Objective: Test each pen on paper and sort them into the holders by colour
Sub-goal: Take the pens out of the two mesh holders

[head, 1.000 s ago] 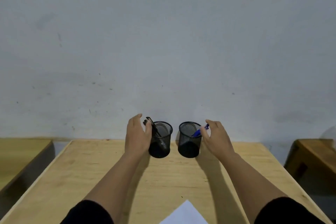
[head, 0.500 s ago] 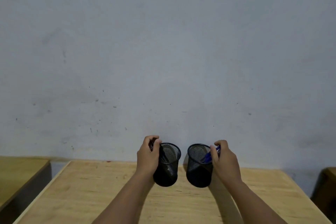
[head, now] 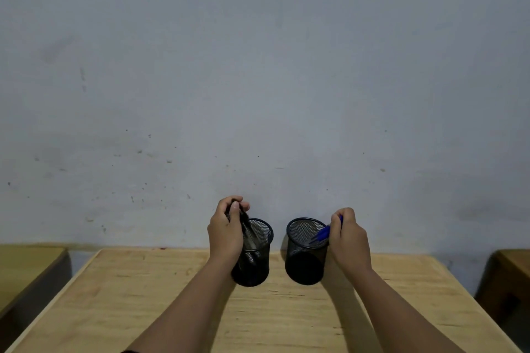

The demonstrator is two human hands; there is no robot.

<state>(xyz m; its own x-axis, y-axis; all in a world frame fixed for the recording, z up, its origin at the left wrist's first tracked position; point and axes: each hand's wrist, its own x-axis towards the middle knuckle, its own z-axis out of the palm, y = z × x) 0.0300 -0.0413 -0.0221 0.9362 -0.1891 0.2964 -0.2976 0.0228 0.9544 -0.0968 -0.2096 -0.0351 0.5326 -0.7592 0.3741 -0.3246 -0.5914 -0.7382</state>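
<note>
Two black mesh pen holders stand side by side at the far edge of the wooden table (head: 120,304). My left hand (head: 225,231) grips the tops of the black pens (head: 250,233) that stick out of the left holder (head: 253,269). On the right, my right hand (head: 348,238) is curled round the blue pens (head: 322,233), whose lower ends sit in the right holder (head: 304,264). How many pens each hand holds is hidden by the fingers.
A grey wall (head: 258,80) rises right behind the holders. Another wooden table (head: 25,269) stands at the left and a brown piece of furniture (head: 513,272) at the right, each with a gap between it and my table.
Both hands have gone from resting beside the holders to curling round the pen tops. The view tilted upward, so the white paper at the near edge has dropped out of sight.
</note>
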